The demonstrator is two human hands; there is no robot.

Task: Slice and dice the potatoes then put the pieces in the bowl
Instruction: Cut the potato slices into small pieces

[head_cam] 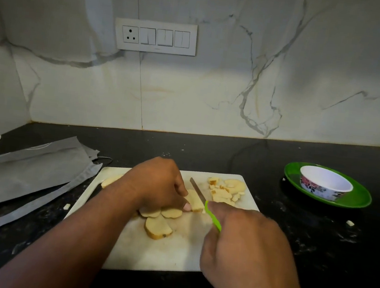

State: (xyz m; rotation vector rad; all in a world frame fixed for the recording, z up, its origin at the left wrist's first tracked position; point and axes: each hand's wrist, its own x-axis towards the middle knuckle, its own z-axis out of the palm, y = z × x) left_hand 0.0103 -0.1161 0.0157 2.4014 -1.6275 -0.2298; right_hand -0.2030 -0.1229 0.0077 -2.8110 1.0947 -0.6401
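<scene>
Left hand (pixel 158 183) pinches slice (pixel 195 201) flat | right hand (pixel 243 243) grips knife (pixel 203 200) | blade just right of slice, along its long axis | bowl (pixel 325 183) far right, empty

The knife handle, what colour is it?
Bright green: the knife handle shows in the right hand, seen from the head view.

Bystanders on the black countertop (pixel 254 156)
Grey cloth (pixel 25 171) lies left; green plate (pixel 356 200) right; switchboard (pixel 155 36) on marble wall (pixel 215 87).
</scene>
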